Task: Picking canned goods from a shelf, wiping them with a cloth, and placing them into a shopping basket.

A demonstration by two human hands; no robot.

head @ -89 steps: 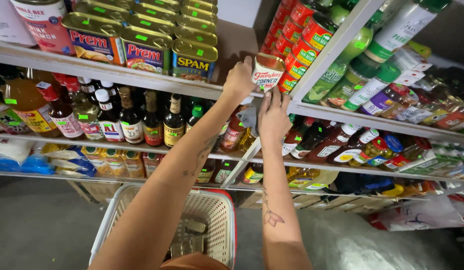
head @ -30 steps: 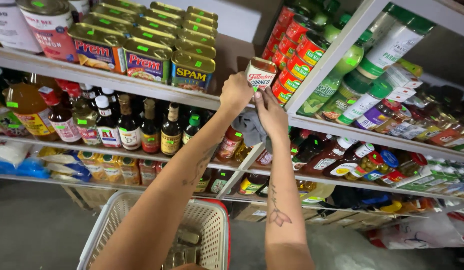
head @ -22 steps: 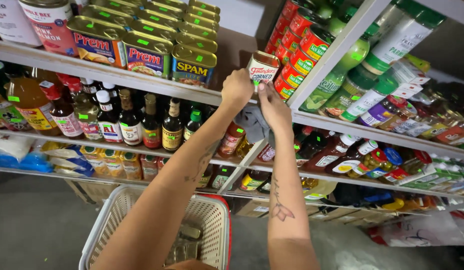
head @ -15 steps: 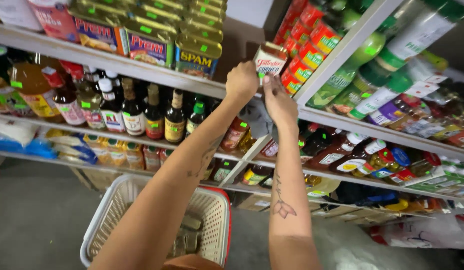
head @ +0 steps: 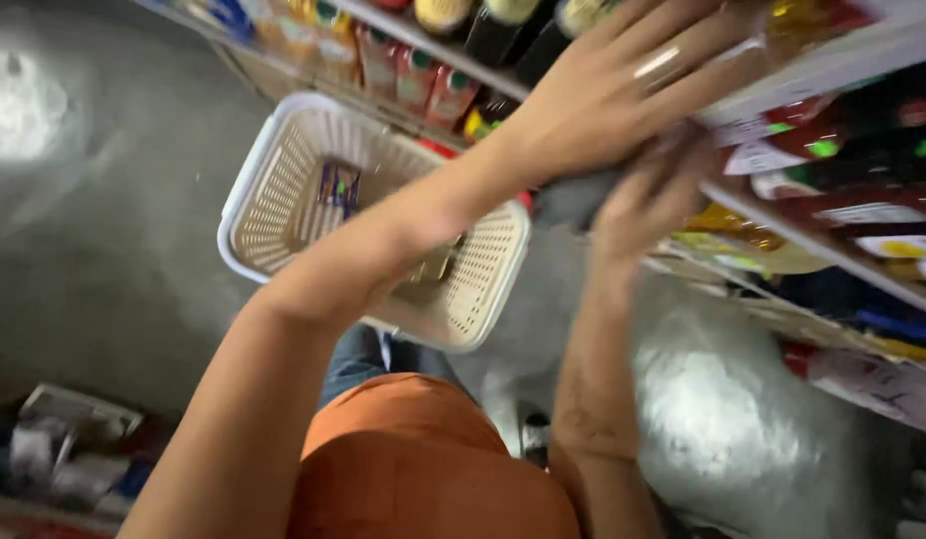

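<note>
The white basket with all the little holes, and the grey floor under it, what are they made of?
The white latticed basket looks like moulded plastic: a smooth matt rim and even rows of small holes in its walls. The grey floor seems to be polished concrete or a similar hard surface, since it throws back bright patches of light, though blur leaves that open.

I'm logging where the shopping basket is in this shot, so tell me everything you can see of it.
The basket is a white, rounded-rectangle plastic tub with perforated walls and a smooth rolled rim. It sits low, at the foot of the shelves, seen from above and open at the top. Inside lie a small dark packet near the far wall and something brownish, partly hidden. The left forearm crosses above it, hiding part of the inside; whether anything touches its rim cannot be told.
</note>
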